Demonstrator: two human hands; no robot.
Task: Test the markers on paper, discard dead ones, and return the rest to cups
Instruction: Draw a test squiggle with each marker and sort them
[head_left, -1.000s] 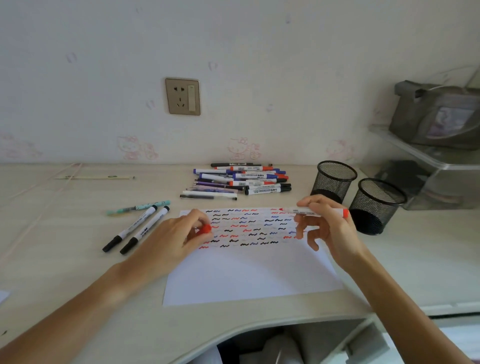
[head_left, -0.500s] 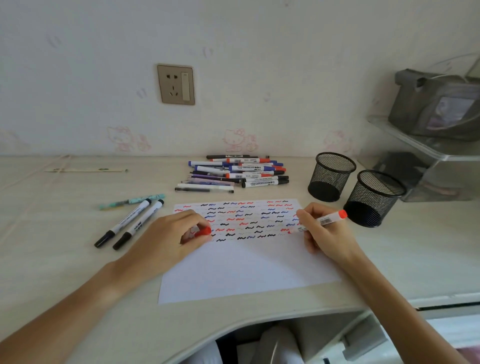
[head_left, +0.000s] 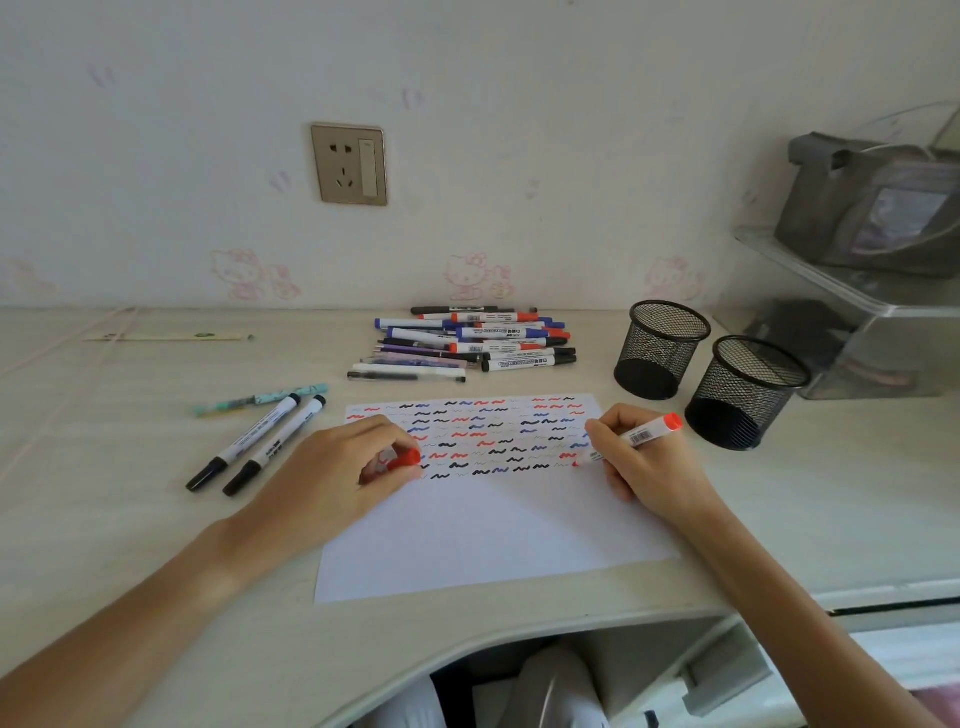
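My right hand (head_left: 647, 465) grips a white marker with a red end (head_left: 644, 434), its tip touching the right edge of the white paper (head_left: 498, 530) beside a small red mark. My left hand (head_left: 343, 475) rests on the paper's left side and pinches the red cap (head_left: 404, 460). The upper part of the sheet is covered with red, blue and black squiggles. A pile of markers and pens (head_left: 467, 343) lies behind the paper. Two black mesh cups (head_left: 662, 351) (head_left: 745, 392) stand at the right; I see nothing inside them.
Two black-capped white markers (head_left: 260, 441) and a teal pen (head_left: 260, 399) lie left of the paper. A clear shelf unit with a grey bag (head_left: 878, 208) stands at far right. Wrapped chopsticks (head_left: 166, 338) lie at back left. The desk's curved front edge runs below the paper.
My right hand lowered the uncapped marker from above the sheet down to the paper's right edge and made a small red mark. My left hand stayed put with the cap.
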